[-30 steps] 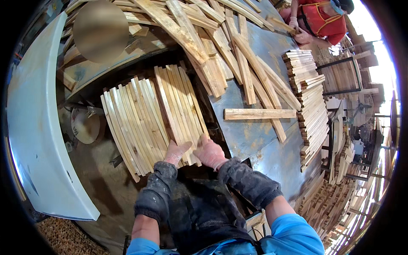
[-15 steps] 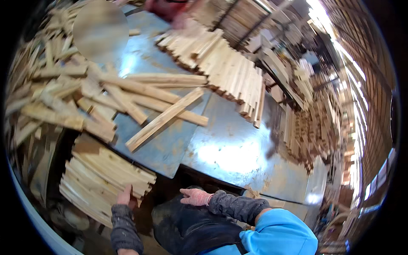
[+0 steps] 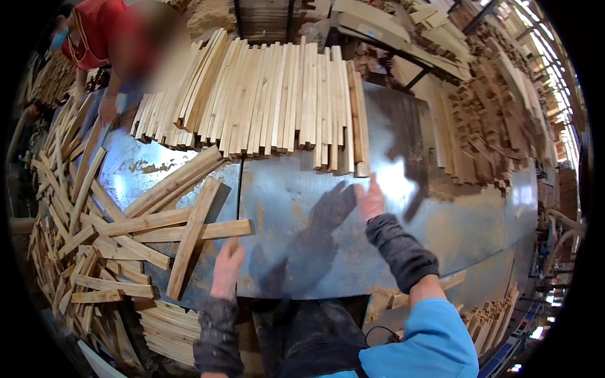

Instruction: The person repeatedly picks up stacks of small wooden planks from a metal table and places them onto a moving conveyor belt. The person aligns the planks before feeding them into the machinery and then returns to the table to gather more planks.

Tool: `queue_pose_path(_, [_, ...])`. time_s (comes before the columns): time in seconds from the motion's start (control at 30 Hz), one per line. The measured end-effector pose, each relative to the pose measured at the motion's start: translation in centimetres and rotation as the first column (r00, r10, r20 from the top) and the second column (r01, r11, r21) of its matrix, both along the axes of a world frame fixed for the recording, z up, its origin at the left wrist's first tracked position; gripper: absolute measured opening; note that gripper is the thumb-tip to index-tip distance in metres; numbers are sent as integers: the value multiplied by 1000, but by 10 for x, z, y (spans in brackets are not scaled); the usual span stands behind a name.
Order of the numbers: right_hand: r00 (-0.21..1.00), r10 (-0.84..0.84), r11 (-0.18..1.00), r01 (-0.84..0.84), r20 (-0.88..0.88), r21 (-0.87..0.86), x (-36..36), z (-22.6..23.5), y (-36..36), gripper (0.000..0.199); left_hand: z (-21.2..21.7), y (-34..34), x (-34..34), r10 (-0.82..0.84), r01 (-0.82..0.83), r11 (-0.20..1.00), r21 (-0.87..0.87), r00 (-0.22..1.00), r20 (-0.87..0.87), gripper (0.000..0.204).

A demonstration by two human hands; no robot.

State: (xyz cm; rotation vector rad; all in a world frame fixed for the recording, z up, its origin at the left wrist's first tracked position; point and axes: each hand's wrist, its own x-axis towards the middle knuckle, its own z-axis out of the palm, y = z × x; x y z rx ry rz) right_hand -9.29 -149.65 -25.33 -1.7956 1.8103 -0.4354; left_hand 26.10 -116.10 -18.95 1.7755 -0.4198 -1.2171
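Facing a desk topped with blue-grey sheet metal, glossy in places and dusted with tan sawdust, a person in a blue shirt and dark, scuffed sleeves extends two gloved hands above the surface. Across its far side lies a long row of pale wooden strips, straight-sided and squared, laid flank to flank with their near ends uneven. The right hand, in a pinkish glove, is spread with the forefinger extended, close to the near end of the row's rightmost strips; nothing shows in its grasp, and contact with the wood cannot be told. The left hand, blurred, has loosely curled fingers beside the end of a loose strip; how tightly it is closed, and whether it touches that strip, cannot be told. At left, rougher, browner sticks lie crisscrossed in a heap. Below the desk's near edge, closer to the left forearm, sits another stack of smooth, pale strips. A co-worker in red bends over the far left corner, while stacked lumber with jagged ends stands at right.
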Motion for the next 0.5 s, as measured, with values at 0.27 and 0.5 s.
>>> queue_pose_path(0.27, [999, -39, 998, 38, 19, 59, -16, -84, -145, 75, -25, -261, 36, 165, -194, 980, 48, 921, 354, 98])
queue_pose_path(0.5, [816, -438, 899, 382, 377, 217, 35, -48, -154, 77, -84, -280, 64, 347, -399, 917, 15, 815, 464, 89])
